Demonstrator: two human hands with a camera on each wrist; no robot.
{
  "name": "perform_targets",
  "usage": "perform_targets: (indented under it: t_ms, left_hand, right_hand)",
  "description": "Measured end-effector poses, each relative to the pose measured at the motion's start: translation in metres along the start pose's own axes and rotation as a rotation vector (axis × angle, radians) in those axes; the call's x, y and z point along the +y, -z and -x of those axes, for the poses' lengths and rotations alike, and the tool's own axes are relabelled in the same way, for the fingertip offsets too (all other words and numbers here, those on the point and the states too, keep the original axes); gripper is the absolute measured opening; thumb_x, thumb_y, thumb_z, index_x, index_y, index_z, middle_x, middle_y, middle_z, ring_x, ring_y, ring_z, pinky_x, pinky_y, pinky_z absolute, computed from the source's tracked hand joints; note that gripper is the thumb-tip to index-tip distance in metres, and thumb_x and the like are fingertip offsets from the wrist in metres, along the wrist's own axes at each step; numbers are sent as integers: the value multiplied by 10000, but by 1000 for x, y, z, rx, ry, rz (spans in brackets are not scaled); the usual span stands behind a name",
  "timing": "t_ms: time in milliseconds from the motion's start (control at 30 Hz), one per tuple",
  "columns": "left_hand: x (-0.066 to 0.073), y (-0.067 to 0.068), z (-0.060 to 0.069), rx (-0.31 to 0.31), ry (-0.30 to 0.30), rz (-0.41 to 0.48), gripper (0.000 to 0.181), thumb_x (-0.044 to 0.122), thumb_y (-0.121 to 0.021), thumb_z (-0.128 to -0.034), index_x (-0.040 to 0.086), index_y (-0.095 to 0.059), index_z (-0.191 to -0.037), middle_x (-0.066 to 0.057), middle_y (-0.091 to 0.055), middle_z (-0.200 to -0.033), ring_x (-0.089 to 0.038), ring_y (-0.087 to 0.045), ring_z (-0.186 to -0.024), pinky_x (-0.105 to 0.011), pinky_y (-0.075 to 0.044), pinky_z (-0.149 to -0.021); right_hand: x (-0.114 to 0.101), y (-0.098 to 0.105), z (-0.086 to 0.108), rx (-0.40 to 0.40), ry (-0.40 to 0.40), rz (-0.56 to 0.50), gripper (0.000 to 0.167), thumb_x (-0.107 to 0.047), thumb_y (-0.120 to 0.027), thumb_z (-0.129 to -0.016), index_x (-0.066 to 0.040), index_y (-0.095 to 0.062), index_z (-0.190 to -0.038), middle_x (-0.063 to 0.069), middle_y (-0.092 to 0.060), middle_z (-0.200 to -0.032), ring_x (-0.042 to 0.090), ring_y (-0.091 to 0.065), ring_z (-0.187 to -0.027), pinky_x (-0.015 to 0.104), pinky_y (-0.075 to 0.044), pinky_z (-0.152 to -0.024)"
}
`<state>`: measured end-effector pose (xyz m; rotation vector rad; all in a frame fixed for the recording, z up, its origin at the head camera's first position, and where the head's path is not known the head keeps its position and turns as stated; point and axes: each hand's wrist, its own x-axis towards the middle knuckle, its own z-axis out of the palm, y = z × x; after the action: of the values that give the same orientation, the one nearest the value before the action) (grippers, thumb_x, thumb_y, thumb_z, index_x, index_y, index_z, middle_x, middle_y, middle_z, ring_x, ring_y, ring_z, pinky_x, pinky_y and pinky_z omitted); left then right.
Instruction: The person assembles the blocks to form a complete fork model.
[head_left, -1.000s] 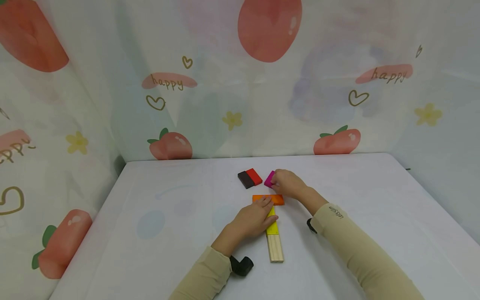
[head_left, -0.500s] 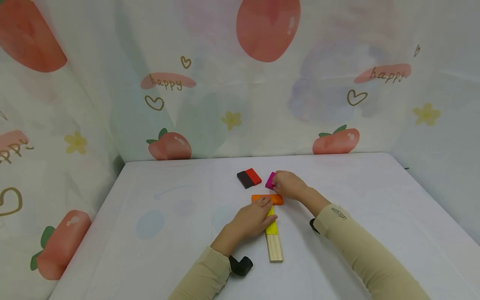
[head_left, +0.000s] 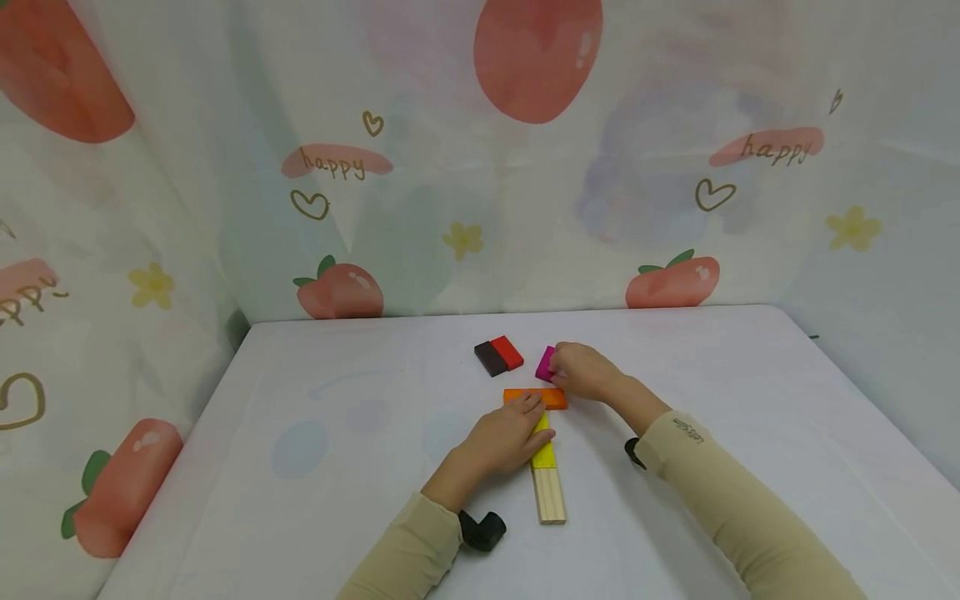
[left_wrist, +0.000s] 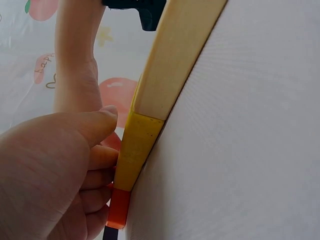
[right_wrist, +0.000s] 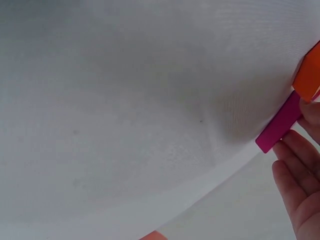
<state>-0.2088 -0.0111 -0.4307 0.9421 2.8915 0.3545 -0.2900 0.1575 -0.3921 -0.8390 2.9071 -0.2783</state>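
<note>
My left hand point(head_left: 501, 440) rests with extended fingers on an orange block point(head_left: 557, 400) and a yellow block point(head_left: 545, 457). The orange block lies crosswise at the far end of the yellow one. A plain wooden block point(head_left: 550, 500) continues the yellow one toward me. Just beyond the orange block, my right hand point(head_left: 588, 372) pinches a magenta block point(head_left: 544, 364) on the table; in the right wrist view the thumb and fingers hold this magenta block point(right_wrist: 278, 125), close to the orange block point(right_wrist: 308, 75). Part of the magenta block is hidden by the fingers.
Left of the magenta block, a dark brown block point(head_left: 491, 358) and a red block point(head_left: 508, 352) lie side by side, touching. The white table point(head_left: 337, 517) ends at the back against a printed cloth point(head_left: 420, 183). Black cameras sit at both wrists.
My right hand has slid the magenta block a little to the right, widening its gap from the red block. The left hand stays where it was on the orange and yellow blocks.
</note>
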Motion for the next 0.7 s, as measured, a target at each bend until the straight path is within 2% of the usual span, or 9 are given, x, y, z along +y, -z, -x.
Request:
perform_targets:
  t_ms: [333,700]
  left_hand:
    - [1,0,-1,-6,10,3,570,423,-414,-962,59,-384,-1399,-59,-356,-1439,-169,-273,-1333,-303,-304,-1033]
    - [1,1,-2,-18,19,-2,570,431,-410,-961,67,-387,-1399,-50,-351,-1442,-162,-261,-1338,-304,-301,-1035]
  right_hand:
    - [6,-2,4,0,21,12,97,-74,-705,-800,-16,-711,-878,8,-556,-757,163,-510,-690,316,-514,-752]
    - [6,1,8,8,10,-16,116,-68,-712,-793,-9,-688,-889,40,-588,-807,192,-547,-753,360,-506,-807]
